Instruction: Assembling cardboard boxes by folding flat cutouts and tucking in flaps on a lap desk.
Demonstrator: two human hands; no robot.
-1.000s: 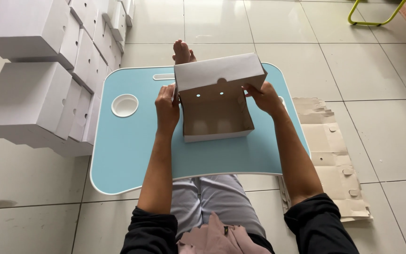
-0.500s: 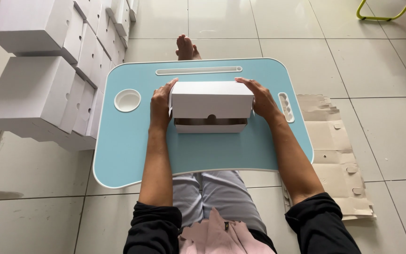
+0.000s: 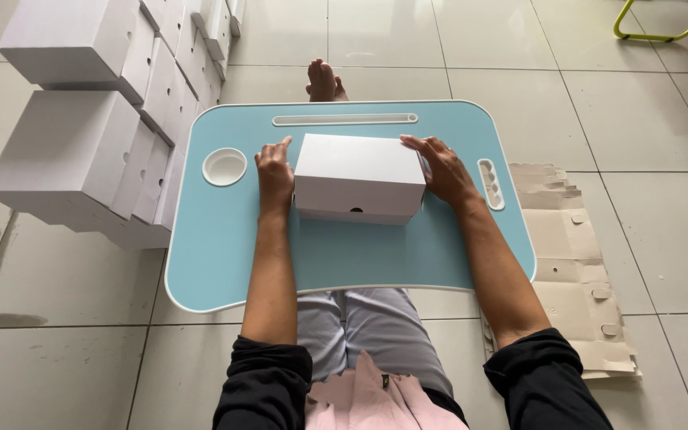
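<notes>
Your white box [image 3: 358,177] sits closed, lid on, in the middle of the light blue surface [image 3: 224,255]. It's plain white cardboard, rectangular, with a small half-round notch on the front bottom edge. Your left hand [image 3: 275,177] is pressed flat against its left side and your right hand [image 3: 438,167] against its right side, hands apart, clamping the box between them. Stacked white boxes [image 3: 81,151] stand on the floor to the left, flat cardboard blanks [image 3: 575,263] to the right.
</notes>
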